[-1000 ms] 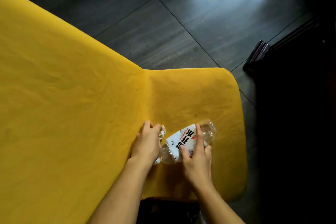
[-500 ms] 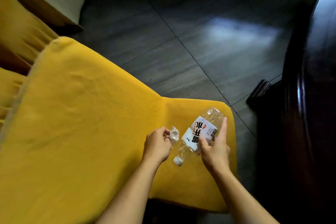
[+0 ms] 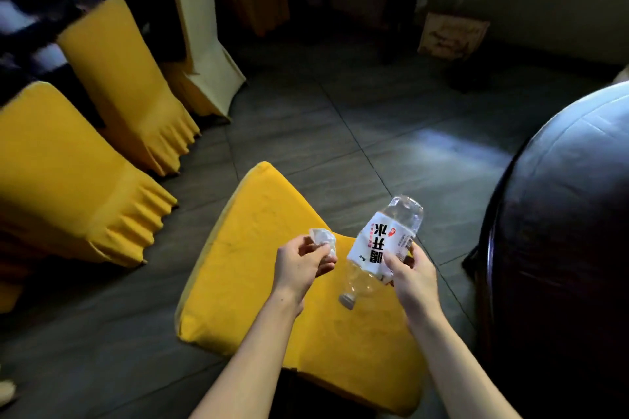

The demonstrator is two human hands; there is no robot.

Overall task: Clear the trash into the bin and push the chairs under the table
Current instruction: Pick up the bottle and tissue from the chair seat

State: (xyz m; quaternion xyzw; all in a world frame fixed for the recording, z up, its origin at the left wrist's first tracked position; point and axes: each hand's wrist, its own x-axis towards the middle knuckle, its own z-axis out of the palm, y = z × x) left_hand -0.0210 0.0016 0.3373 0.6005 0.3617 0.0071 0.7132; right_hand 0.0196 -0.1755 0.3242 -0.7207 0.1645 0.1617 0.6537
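A plastic bottle (image 3: 384, 248) is being gripped by the right hand (image 3: 412, 274), cap tilted down-left; crumpled wrapper (image 3: 322, 240) is being pinched in the left hand (image 3: 299, 265).

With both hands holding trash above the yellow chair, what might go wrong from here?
1. The right hand pinches the plastic bottle only at its label, cap end down; it may slip.
2. The left hand holds the small crumpled wrapper by the fingertips; it may drop onto the yellow chair.
3. No bin is in view.
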